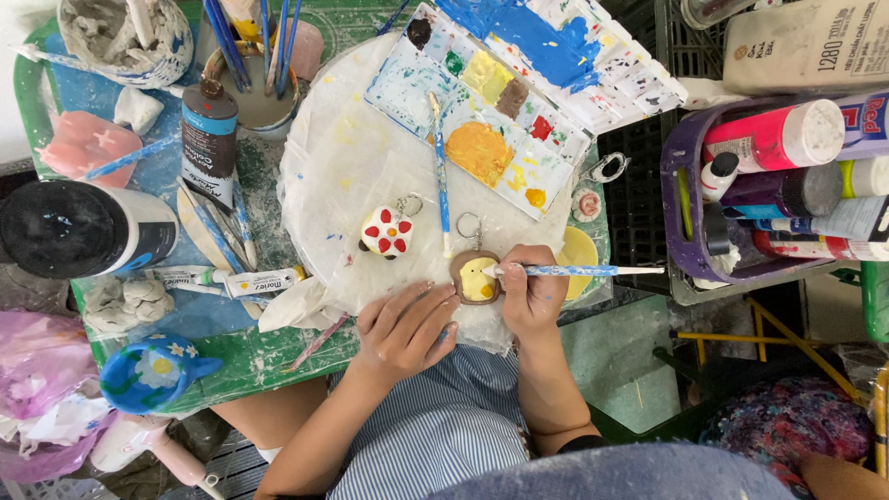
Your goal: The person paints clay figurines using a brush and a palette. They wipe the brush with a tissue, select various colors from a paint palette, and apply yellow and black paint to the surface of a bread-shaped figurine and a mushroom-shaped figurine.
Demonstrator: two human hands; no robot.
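Cluttered green worktop (278, 356): black jar (69, 227) far left, paint tube (208, 143), white round board (361, 157). Left hand (403, 329) resting loosely curled, empty; right hand (532, 292) clamped on paintbrush (574, 270) touching yellow-and-brown keychain charm (476, 277). Purple paint caddy (690, 157) rightmost.

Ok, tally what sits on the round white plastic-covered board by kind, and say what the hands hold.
Small painted clay keychain charms: 2, a white one with red spots and a brown-rimmed yellow one
Blue-handled paintbrushes: 2, one lying loose, one in the right hand
White paint-stained plastic palette: 1
Total: 5
The left hand rests on the board, holding nothing.
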